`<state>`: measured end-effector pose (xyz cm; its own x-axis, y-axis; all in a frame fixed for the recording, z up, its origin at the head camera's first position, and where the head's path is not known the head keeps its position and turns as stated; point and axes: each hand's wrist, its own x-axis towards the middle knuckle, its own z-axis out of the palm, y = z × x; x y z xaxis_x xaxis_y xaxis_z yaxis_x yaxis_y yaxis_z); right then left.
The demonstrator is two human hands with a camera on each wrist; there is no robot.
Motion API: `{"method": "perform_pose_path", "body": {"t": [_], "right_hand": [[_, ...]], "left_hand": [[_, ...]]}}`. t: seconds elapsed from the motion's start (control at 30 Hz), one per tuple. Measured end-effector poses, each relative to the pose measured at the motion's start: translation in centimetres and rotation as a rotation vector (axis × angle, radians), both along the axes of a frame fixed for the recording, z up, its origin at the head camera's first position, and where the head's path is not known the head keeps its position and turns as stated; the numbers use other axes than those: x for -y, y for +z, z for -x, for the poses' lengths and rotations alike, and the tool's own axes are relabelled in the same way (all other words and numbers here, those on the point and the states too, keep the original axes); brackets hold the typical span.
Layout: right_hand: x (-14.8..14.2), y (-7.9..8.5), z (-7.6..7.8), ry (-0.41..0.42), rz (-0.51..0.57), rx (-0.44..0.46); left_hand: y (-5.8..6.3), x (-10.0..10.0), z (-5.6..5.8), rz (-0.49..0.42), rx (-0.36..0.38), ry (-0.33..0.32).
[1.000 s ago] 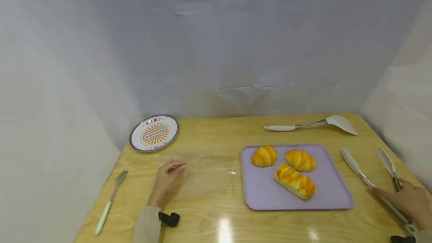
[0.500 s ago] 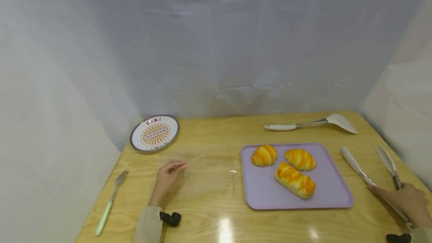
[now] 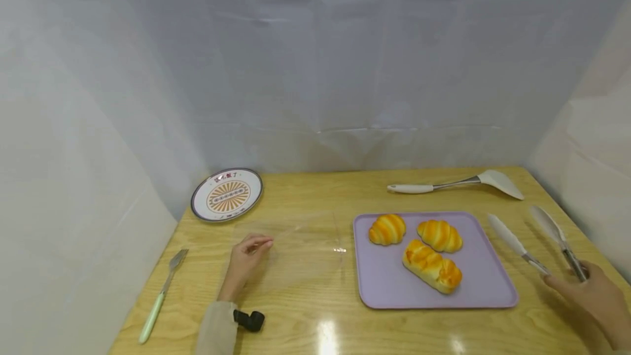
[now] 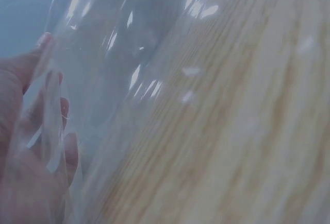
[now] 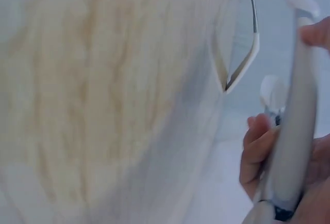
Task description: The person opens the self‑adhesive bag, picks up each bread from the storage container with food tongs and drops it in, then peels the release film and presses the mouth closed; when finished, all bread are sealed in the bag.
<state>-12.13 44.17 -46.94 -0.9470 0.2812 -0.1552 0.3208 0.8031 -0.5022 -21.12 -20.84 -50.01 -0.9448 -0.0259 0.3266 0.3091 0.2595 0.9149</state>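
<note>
My left hand [image 3: 245, 262] pinches the edge of a clear plastic bag [image 3: 308, 253] that spreads over the table to its right. In the left wrist view the bag [image 4: 118, 69] bulges between thumb and fingers. At the far right, my right hand [image 3: 589, 292] grips a pair of tongs [image 3: 508, 234] with pale tips and metal arms, spread apart with nothing between them. The right wrist view shows fingers wrapped on both arms of the tongs [image 5: 294, 147]. Left of the tongs lies a purple tray [image 3: 374, 292] bearing two croissants [image 3: 388, 229] and an oblong bread [image 3: 432, 266].
A white patterned plate [image 3: 227, 195] sits at the back left. Near the left edge lies a fork [image 3: 161, 297] with a pale green handle. Behind the tray rests a white spatula [image 3: 453, 182]. Pale sheeting [image 3: 345, 70] walls the table at the back and sides.
My right hand has raised the tongs off the table, and their tips have shifted left and come somewhat closer together. The left hand and the bag stay as they were.
</note>
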Motion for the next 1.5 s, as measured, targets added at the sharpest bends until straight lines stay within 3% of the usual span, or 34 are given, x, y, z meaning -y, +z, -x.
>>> {"method": "perform_pose_path", "body": {"t": [0.17, 0.23, 0.57, 0.83, 1.5], "right_hand": [[1.2, 0.5, 0.2, 0.076, -0.034, -0.054], [1.6, 0.5, 0.3, 0.111, -0.062, -0.087], [3.5, 0.4, 1.2, 0.251, -0.137, -0.168], [5.4, 0.8, 2.1, 0.329, -0.166, -0.137], [6.9, 1.0, 3.1, 0.366, -0.227, -0.149]], "left_hand": [[-0.2, 0.2, 0.1, 0.015, -0.027, 0.002], [-0.8, 0.4, 0.4, 0.006, -0.038, 0.0], [-0.6, 0.3, 0.3, 0.011, -0.043, 0.005], [-0.9, 0.2, 0.6, -0.006, 0.011, 0.02], [-0.8, 0.2, 0.4, 0.012, 0.009, -0.015]]}}
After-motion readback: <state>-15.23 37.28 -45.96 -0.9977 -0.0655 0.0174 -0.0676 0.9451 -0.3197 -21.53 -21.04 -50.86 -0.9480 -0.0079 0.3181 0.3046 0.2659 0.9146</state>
